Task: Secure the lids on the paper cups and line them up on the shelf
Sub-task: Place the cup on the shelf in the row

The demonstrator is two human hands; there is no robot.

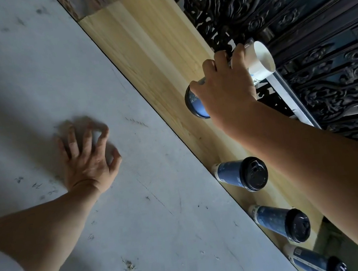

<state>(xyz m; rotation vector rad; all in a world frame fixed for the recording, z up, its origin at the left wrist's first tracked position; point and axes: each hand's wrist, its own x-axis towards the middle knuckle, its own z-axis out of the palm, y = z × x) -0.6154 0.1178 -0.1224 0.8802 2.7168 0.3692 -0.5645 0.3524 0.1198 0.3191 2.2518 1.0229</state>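
Note:
My right hand [224, 88] grips a blue paper cup [197, 105] with a dark rim, just above the light wooden shelf [149, 41]. Past its fingertips shows a lidless cup [259, 61] with a white inside; whether the hand holds that one too I cannot tell. Three blue cups with black lids stand in a row on the shelf: one [242, 174] below my forearm, a second [283, 224] further along, and a third [317, 262] at the frame's bottom edge. My left hand [87, 154] rests with spread fingers on the grey surface [29, 75] and holds nothing.
Dark carved wooden latticework [304, 5] runs along the far side of the shelf. A grey metal bar [291, 100] lies at the shelf's edge under my right wrist. The stretch of shelf beyond my right hand is bare wood.

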